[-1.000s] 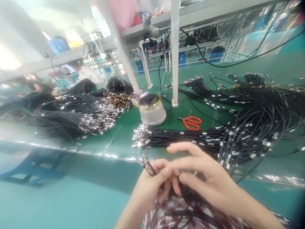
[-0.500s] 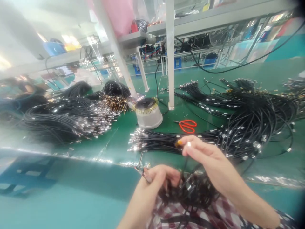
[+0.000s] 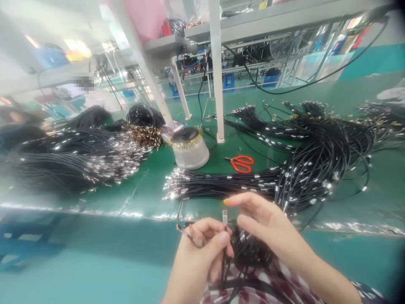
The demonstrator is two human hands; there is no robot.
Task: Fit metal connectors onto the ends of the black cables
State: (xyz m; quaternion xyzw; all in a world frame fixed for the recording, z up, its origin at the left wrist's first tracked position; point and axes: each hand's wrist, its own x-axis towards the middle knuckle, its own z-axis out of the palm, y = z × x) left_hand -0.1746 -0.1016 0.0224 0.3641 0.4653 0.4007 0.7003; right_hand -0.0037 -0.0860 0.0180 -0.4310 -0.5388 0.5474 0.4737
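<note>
A: What does the thin black cable point(image 3: 224, 249) look like?

B: It stands nearly upright, ending in a small silvery metal connector point(image 3: 225, 216) at the top, which pokes above the fingers. Its lower part runs down into a tangled bunch of black cables point(image 3: 253, 253) on the person's lap.

A: And how is it held?

B: The left hand point(image 3: 198, 253) has it in a closed grip, pinched by thumb and fingers. The right hand point(image 3: 265, 223) sits just beside the connector, fingers bent around it; whether they touch cannot be told.
</note>
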